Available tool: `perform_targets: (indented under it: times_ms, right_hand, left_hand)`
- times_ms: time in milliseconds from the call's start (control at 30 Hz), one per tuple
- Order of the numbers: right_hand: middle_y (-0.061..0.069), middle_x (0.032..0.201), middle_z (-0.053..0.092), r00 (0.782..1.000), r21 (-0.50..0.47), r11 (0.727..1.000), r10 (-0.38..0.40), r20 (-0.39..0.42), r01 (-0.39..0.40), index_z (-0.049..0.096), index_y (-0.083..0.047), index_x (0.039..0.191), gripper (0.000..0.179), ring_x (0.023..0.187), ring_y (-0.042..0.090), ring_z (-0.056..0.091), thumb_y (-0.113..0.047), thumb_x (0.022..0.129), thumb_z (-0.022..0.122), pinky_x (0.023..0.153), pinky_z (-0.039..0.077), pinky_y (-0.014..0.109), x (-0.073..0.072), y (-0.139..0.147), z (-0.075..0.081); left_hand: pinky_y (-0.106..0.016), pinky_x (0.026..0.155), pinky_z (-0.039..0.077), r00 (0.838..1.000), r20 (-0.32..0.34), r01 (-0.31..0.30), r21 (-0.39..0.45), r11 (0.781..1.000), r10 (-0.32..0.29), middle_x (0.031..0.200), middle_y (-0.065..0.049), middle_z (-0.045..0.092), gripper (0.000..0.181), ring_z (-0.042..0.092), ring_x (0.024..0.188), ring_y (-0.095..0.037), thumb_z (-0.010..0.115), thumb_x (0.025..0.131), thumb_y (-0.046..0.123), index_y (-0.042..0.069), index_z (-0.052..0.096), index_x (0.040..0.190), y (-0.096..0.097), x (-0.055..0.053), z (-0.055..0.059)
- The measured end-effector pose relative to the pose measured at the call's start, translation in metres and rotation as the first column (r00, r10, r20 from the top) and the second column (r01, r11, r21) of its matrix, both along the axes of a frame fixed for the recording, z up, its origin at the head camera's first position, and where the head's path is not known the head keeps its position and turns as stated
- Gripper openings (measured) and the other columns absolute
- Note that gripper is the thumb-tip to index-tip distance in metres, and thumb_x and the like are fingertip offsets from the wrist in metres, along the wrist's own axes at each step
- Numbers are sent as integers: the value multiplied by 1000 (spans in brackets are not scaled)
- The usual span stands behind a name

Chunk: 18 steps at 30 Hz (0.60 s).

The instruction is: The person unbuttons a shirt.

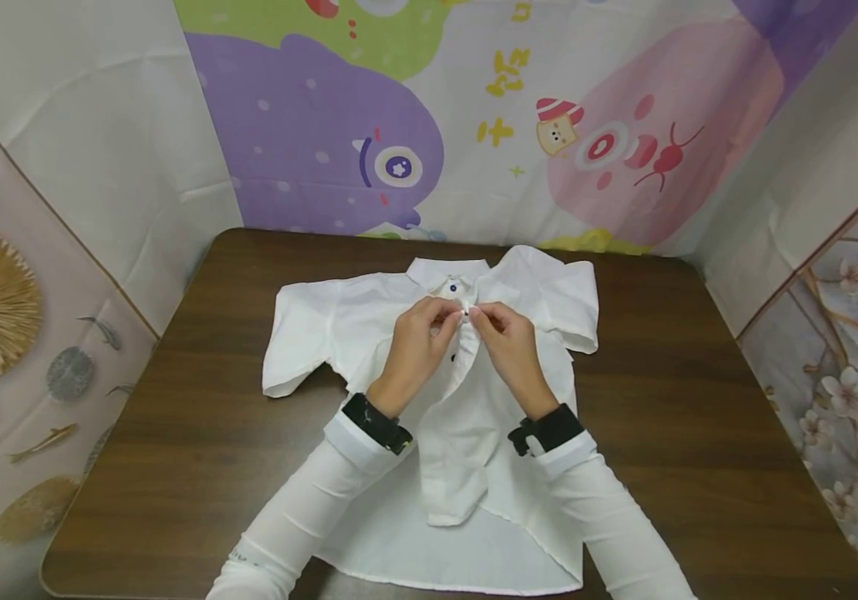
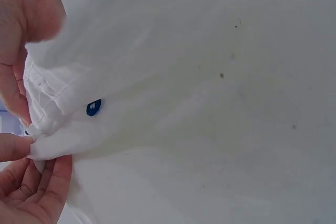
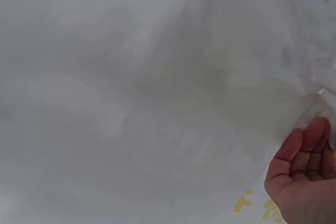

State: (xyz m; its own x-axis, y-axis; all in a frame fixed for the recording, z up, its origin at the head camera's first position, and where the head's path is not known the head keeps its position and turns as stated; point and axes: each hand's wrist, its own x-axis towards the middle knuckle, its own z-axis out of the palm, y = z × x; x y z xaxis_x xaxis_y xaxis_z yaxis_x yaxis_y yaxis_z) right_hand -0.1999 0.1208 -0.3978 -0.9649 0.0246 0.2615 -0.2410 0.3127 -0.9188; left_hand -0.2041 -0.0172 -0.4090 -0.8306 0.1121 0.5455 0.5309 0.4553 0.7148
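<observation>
Here's the white shirt (image 1: 453,433) laid out mid-table, collar (image 1: 427,272) by the far edge of the table (image 1: 661,417), hem (image 1: 466,582) towards the near edge. Both hands meet at the placket (image 1: 466,357): the left hand (image 1: 416,346) pinches one side, the right hand (image 1: 510,346) the other, a dark dot showing between them. Good handling here, I'd judge, means pinching close to that dot and lining up both front edges (no tugging!) so the cloth lies level. Over to the left wrist: a blue button (image 2: 94,107) reads clearly, where the head view gives only small dark spots. The right wrist shows curled fingers (image 3: 314,132) against pale cloth, but the frame crops them; cloth alone or button too, I can't tell.
</observation>
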Motion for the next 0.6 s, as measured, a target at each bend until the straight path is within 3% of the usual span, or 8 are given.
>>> perform_targets:
  times_ms: [67,200,300,600]
  right_hand:
    - [23,87,64,1000,-12,1000,-2,13,2,65,9,94,22,69,4,53,-11,88,58,63,41,14,4,-3,7]
    - [25,85,62,999,-29,1000,-12,53,13,64,10,93,22,66,2,50,-10,89,57,60,39,14,4,-4,6]
    - [20,81,62,998,-26,999,-17,52,18,65,8,92,23,64,2,49,-14,89,57,59,39,15,-3,-2,-7]
    - [17,81,61,995,-22,1000,-15,97,17,63,7,89,21,67,4,50,-13,90,55,61,40,15,-3,-4,-10]
  left_hand:
    - [-23,72,51,1000,3,2,5,1000,-3,89,-10,64,13,63,80,-17,58,88,11,1,65,93,0,1,-1]
    - [-23,73,51,1000,9,8,10,1000,-8,90,-10,64,13,63,81,-18,58,89,10,1,64,93,0,1,-2]
    - [-23,73,51,1000,11,10,11,1000,-10,89,-10,64,13,63,81,-18,57,89,10,0,64,93,0,2,-2]
    - [-22,75,50,999,33,22,29,999,-23,91,-10,64,13,63,84,-17,57,89,11,1,64,93,1,4,-5]
